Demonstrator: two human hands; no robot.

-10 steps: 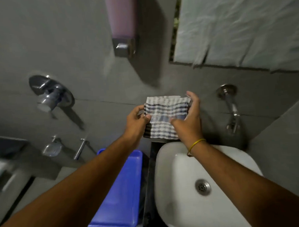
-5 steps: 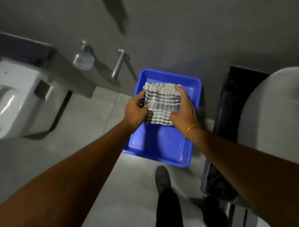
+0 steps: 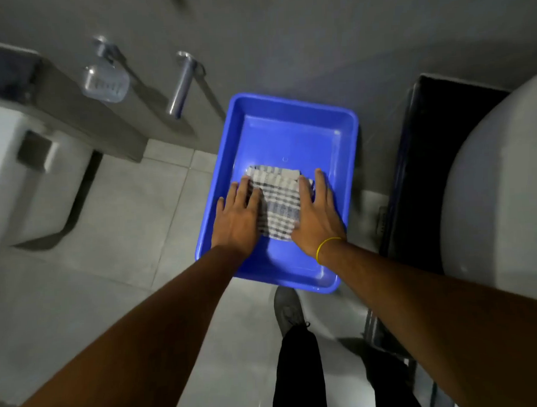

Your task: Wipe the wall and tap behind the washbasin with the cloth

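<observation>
Blue plastic tray [image 3: 348,156] on the floor now holds the folded checked cloth [image 3: 276,203], which half a second ago was held in the air above it and a second ago up by the wall over the washbasin [image 3: 500,174]. Left hand [image 3: 238,217] and right hand [image 3: 315,215] lie flat with fingers spread, pressing the cloth's side edges, gripping nothing. Judging by this, the cloth is being laid down, so wiping looks finished or paused.
</observation>
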